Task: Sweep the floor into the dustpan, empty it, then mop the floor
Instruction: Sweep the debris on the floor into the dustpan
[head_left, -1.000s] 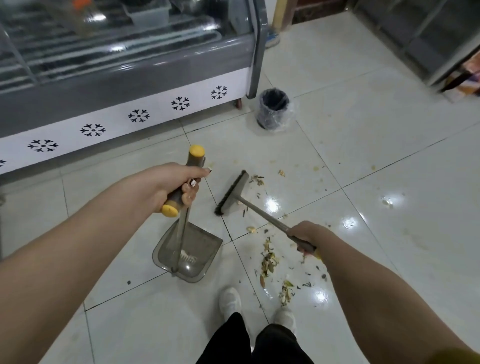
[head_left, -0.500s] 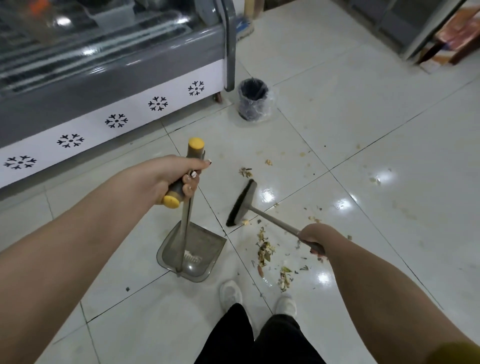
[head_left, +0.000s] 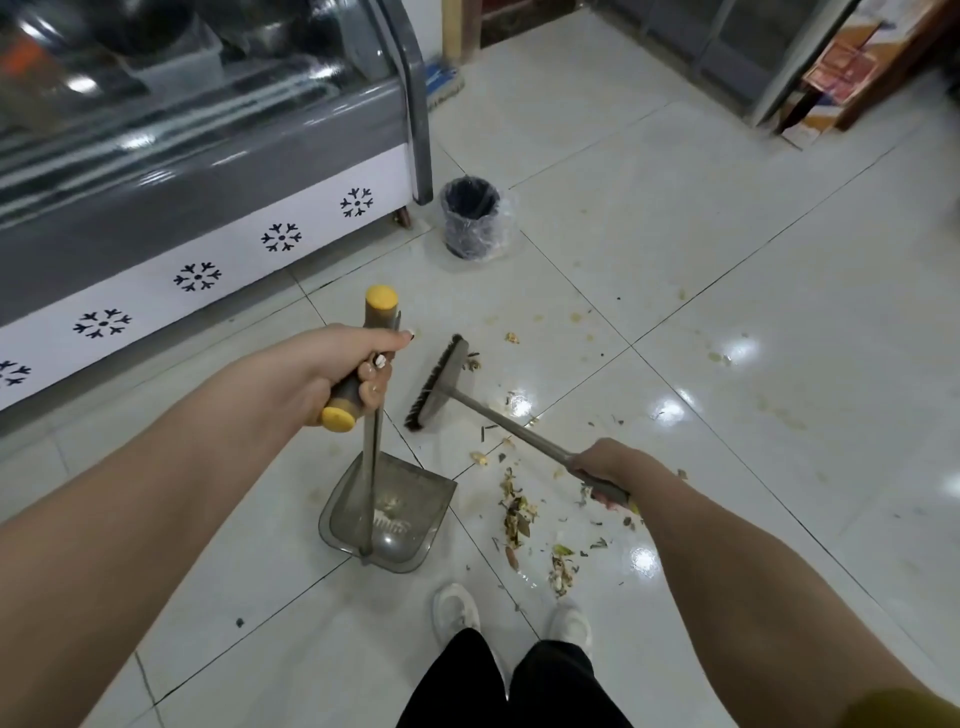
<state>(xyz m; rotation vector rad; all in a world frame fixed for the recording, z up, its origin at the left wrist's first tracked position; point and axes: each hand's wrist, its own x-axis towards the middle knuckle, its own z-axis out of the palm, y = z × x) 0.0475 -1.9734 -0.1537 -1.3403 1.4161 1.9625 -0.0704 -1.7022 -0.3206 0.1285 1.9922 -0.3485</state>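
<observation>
Our left hand (head_left: 349, 370) grasps the dustpan (head_left: 410, 499) by its long handle; the pan sits on the floor (head_left: 675, 260) near our shoes (head_left: 456, 608). Our right hand (head_left: 607, 470) grasps the broom (head_left: 441, 382), its head beyond the scraps (head_left: 517, 514) lying right of the pan.

Left hand (head_left: 347, 366) grips dustpan (head_left: 387, 512) handle; right hand (head_left: 608, 470) grips broom (head_left: 441, 384) handle. Debris (head_left: 519, 514) on floor (head_left: 727, 312) right of dustpan.

Only snowflake marks (head_left: 281, 238) on freezer (head_left: 156, 223)

Black trousers (head_left: 519, 686), white shoes (head_left: 457, 610) (olive sleeve (head_left: 914, 713)).
</observation>
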